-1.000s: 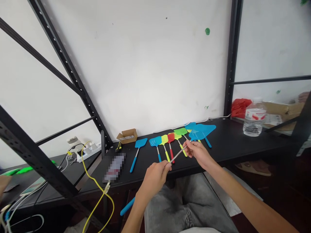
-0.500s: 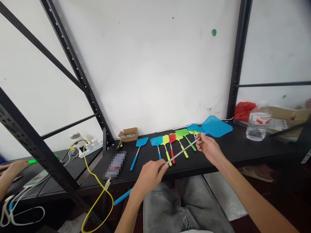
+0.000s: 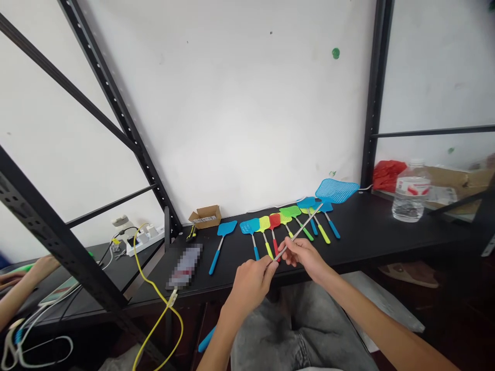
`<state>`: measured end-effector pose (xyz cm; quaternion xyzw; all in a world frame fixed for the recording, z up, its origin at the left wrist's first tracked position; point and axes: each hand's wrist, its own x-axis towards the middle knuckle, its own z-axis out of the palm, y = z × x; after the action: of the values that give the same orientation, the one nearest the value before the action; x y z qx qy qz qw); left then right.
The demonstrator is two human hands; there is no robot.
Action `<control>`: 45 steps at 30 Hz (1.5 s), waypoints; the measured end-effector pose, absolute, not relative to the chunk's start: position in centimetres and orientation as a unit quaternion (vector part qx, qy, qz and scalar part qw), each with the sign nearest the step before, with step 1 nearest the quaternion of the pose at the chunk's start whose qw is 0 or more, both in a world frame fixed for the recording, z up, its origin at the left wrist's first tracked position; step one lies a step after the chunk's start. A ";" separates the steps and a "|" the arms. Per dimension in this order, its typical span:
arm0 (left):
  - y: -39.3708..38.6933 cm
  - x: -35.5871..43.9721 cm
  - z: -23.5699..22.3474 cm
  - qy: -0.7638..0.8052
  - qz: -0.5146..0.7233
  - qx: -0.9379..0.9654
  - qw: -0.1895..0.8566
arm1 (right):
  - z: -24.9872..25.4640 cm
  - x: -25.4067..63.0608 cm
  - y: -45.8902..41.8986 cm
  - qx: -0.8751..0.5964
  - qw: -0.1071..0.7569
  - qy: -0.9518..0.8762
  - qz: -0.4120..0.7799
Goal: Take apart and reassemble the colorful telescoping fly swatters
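Since half a second ago, the right hand [image 3: 303,255] has come down the metal rod [image 3: 305,224] toward the left hand [image 3: 251,278], uncovering a yellow-handled swatter [image 3: 324,235] and a blue-handled swatter [image 3: 333,228]. With the left hand as clock centre, going left to right: far off at nine o'clock, a co-worker's hand [image 3: 46,268] sits further right than before. Nearer at nine, the pixelated phone [image 3: 184,265] lies as it did; between ten and eleven rests a lone blue swatter [image 3: 222,245]. Between seven and eight, behind the forearm, the held swatter's blue handle [image 3: 206,340] shows lower than before. The left hand pinches the rod between thumb and fingers. At two o'clock, just beside it, the right hand pinches the rod too. From twelve to two lies the swatter row [image 3: 274,221], unmoved; above its right end, the held swatter's blue head [image 3: 337,190] now stands slightly higher. Well apart at two stands the water bottle [image 3: 412,193].
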<state>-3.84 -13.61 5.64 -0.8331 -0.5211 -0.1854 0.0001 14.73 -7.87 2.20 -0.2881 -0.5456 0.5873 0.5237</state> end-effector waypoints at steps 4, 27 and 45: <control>-13.6 -3.7 5.9 -0.520 -0.176 -0.836 0.014 | 2.7 15.8 -7.7 -0.302 0.530 -0.536 0.584; -14.0 -6.3 7.8 -0.492 -0.177 -0.851 -0.042 | 4.7 21.8 -6.0 -0.311 0.667 -0.426 0.526; -13.6 -6.2 7.5 -0.505 -0.185 -0.843 -0.017 | 3.9 17.4 -7.6 -0.309 0.599 -0.505 0.539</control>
<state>-6.16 -13.63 7.50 -0.8432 -0.5045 -0.1850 -0.0169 17.37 -7.58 3.94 -0.3090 -0.5052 0.5391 0.5989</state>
